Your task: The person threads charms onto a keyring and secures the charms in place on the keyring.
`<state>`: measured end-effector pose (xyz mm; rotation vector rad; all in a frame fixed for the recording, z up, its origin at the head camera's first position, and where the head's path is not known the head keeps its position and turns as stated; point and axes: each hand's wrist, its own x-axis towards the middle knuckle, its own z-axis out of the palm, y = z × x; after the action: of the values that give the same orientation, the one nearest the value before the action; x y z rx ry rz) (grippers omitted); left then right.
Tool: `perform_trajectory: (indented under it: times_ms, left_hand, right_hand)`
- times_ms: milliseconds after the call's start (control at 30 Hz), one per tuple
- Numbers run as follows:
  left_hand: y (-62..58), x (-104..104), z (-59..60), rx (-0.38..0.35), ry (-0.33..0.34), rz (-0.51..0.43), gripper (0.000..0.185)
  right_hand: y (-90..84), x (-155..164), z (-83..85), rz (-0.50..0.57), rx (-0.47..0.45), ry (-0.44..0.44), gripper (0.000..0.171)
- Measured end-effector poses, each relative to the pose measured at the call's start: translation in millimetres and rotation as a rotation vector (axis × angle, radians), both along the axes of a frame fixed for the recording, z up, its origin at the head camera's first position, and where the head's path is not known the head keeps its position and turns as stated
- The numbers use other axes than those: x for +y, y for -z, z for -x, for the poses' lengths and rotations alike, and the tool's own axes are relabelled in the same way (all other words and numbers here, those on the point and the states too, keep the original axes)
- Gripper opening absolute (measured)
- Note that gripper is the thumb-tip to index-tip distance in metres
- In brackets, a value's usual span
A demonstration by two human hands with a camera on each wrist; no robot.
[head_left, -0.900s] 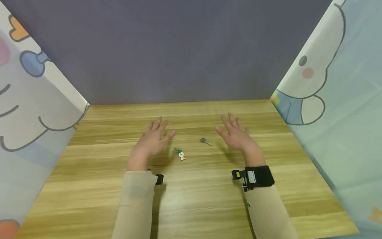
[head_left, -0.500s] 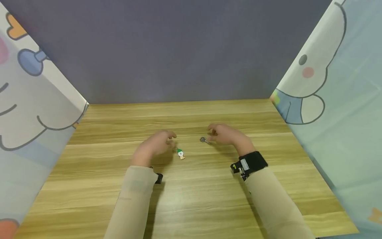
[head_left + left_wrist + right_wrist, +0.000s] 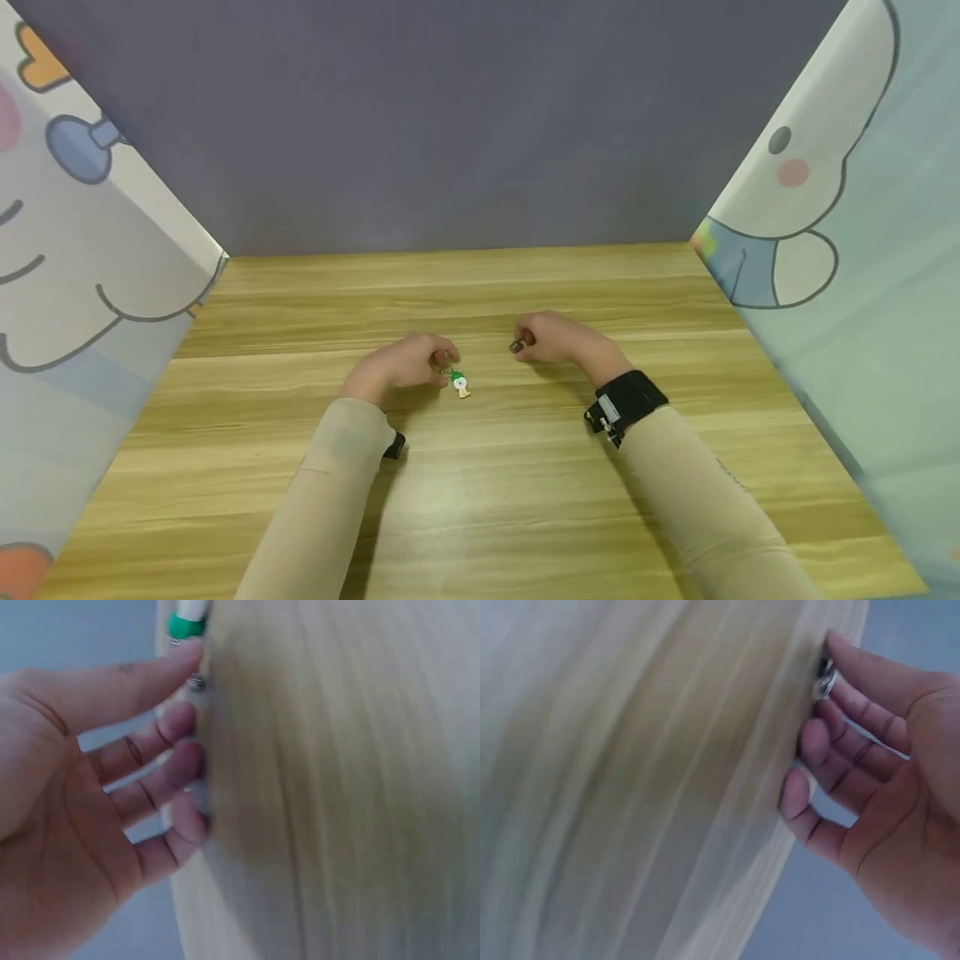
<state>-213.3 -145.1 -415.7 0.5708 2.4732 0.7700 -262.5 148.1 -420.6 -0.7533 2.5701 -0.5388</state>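
On the wooden table lies a small keychain (image 3: 461, 384), a little figure with a green top, a white middle and a metal ring. My left hand (image 3: 401, 364) curls its thumb and fingers about the ring end. In the left wrist view, bits of metal ring (image 3: 196, 682) show by the thumb tip, below the green part (image 3: 185, 626). A small metal key (image 3: 516, 346) is held at the fingertips of my right hand (image 3: 558, 337). Its dark head sticks out and the shaft is hidden. In the right wrist view, shiny metal of the key (image 3: 826, 678) shows between thumb and fingers.
The wooden table (image 3: 480, 500) spreads out around both hands. A dark grey panel (image 3: 465, 125) stands along its back edge. Cartoon-printed cloths flank it, one at the left (image 3: 97, 250) and one at the right (image 3: 885, 333).
Both hands came down from a spread-fingered pose above the table. The left curled its fingers about the keychain's ring, and the right closed its fingertips on the key. Keychain and key barely shifted.
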Motion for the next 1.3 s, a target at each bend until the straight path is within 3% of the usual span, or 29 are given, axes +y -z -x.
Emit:
perform_trajectory:
  times_ms: [233,600,800,1067,1300]
  left_hand:
    - [7.1,-4.7,6.7,-0.023,0.056,-0.027,0.027]
    - [12.4,-5.6,9.3,0.0,0.041,-0.021,0.019]
    - [12.5,-4.8,7.6,0.003,0.02,-0.038,0.019]
    - [11.6,-11.5,7.7,-0.023,-0.027,-0.154,0.022]
    - [-4.4,-12.6,6.4,-0.024,-0.11,-0.351,0.039]
  right_hand:
    - [4.4,6.4,2.3,0.031,-0.007,0.003,0.018]
    - [4.1,13.2,2.6,0.081,-0.03,-0.02,0.02]
    - [2.6,19.0,1.8,0.159,-0.06,-0.029,0.012]
    - [-16.6,20.8,0.5,0.225,0.001,-0.041,0.006]
    - [-39.5,21.1,-3.8,0.281,0.064,-0.017,0.005]
